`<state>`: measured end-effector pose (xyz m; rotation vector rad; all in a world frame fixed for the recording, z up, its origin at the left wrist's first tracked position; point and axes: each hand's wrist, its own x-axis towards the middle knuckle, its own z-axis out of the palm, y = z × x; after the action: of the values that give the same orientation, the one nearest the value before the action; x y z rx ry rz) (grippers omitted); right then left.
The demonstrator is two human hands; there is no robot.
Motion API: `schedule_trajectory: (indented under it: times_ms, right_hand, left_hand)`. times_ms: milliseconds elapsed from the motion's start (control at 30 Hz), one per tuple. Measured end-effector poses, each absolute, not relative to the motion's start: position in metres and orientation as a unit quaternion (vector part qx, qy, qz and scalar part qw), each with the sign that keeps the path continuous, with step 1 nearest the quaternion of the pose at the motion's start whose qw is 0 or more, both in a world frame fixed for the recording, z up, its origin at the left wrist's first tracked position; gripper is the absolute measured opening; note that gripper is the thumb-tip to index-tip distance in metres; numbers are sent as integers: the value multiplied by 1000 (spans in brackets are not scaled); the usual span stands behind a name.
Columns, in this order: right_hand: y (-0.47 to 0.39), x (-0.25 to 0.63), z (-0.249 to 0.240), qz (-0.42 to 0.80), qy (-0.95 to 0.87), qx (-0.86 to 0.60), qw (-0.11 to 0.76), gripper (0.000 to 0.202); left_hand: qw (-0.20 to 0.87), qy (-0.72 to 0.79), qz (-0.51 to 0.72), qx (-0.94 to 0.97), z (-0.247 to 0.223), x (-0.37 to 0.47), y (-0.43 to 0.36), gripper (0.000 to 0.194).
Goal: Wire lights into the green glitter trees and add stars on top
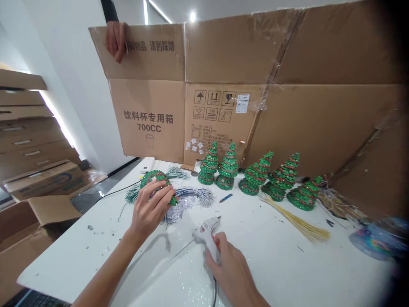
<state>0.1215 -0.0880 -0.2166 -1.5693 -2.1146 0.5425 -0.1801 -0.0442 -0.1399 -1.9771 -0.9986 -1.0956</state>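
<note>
My left hand (154,205) is wrapped over a green beaded Christmas tree (157,175) that lies tipped over the table's left part, its tip pointing toward me. In my right hand (230,264) is a white hot glue gun (206,232); the fingers close round its handle beside a red trigger, and the nozzle points up and to the right. A clear glue stick trails from its back. Between the hands and the back wall lie a bundle of white wires (200,194) and a heap of clear beads or plastic pieces (180,209).
Several finished-looking green trees (227,168) stand along the back in front of a cardboard screen (220,59). Yellow wires (298,219), a blue pen-like tool (226,198) and a clear, iridescent package (377,238) lie on the white table (271,273). Another person's hand (115,40) holds the cardboard's top.
</note>
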Motion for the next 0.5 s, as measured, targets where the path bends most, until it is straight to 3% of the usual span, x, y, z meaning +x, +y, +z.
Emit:
schedule_trajectory:
  times_ms: [267,500]
  right_hand:
    - [-82,142,-209,469,-533,-537,455,52]
    - [-100,120,-180,613,-431,-411,519,40]
  left_hand:
    - [298,-379,-432,-762,-159,-177,-37,36]
    - [284,-373,-428,-772,-167,-168,-43,36]
